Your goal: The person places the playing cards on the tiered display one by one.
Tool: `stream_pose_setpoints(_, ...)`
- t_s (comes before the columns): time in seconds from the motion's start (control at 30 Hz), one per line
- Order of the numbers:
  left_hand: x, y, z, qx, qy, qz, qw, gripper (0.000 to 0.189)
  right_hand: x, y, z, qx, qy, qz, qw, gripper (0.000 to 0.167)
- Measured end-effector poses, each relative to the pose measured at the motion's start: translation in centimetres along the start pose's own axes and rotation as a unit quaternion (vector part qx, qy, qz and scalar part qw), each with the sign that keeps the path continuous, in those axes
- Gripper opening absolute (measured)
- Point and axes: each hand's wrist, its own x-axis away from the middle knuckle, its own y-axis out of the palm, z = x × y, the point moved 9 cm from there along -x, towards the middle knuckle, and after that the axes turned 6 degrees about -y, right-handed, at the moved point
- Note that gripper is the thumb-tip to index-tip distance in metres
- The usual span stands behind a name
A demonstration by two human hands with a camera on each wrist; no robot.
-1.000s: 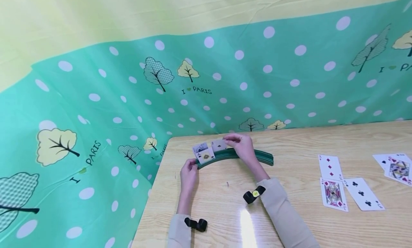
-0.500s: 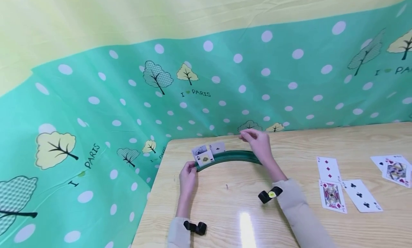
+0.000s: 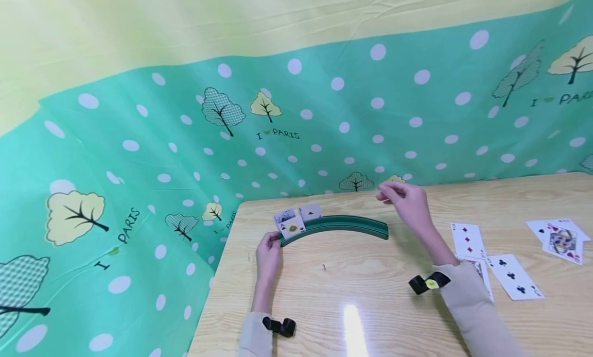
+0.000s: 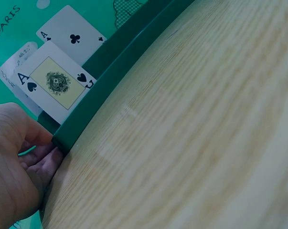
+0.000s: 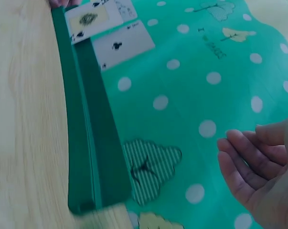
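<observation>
A curved green card holder (image 3: 345, 222) lies near the back of the table. My left hand (image 3: 268, 256) grips its left end between thumb and fingers. Standing in the holder by that hand are the ace of spades (image 4: 58, 82) in front, a joker (image 4: 11, 71) partly hidden behind it, and the ace of clubs (image 4: 73, 36) beside them in the rear. My right hand (image 3: 410, 205) is in the air beyond the holder's right end, fingers loosely bent. The right wrist view shows nothing in that hand (image 5: 263, 162).
On the table at right lie the three of diamonds (image 3: 467, 239), the jack of diamonds (image 3: 482, 272) partly covered by my right sleeve, and the three of clubs (image 3: 515, 277). Farther right a face card (image 3: 562, 242) overlaps a spade card. A green dotted cloth (image 3: 324, 115) hangs behind.
My right hand has let go of the ace of clubs, which stays in the holder, and has moved right past the holder's end. My left hand keeps its place.
</observation>
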Motion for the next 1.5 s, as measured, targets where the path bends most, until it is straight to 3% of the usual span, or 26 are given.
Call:
stream_pose_setpoints(0.43, 0.1, 0.1, 0.2, -0.002, -0.004, -0.003, 1.0, 0.027, 1.9, -7.5, 2.4, 0.078, 0.009, 0.008, 0.9969, 0.033)
stream_pose_setpoints(0.77, 0.1, -0.1, 0.2, -0.009, 0.002, -0.003, 1.0, 0.029, 2.2, -11.6, 3.1, 0.119, 0.049, 0.02, 0.9915, 0.04)
stream_pose_setpoints(1.0, 0.2, 0.2, 0.2, -0.004, -0.006, -0.006, 1.0, 0.029, 2.5, -13.1, 3.2, 0.105, 0.05, 0.034, 0.9926, 0.038)
stream_pose_setpoints(1.27, 0.0, 0.5, 0.3, -0.01, 0.001, -0.011, 0.9999, 0.029, 2.8, -15.6, 4.2, 0.002, 0.059, 0.072, 0.9957, 0.011)
stream_pose_setpoints(1.5, 0.1, 0.2, 0.0, -0.01, -0.007, -0.011, 0.9999, 0.03, 2.8, -16.8, 5.1, 0.018, 0.084, 0.078, 0.9932, 0.009)
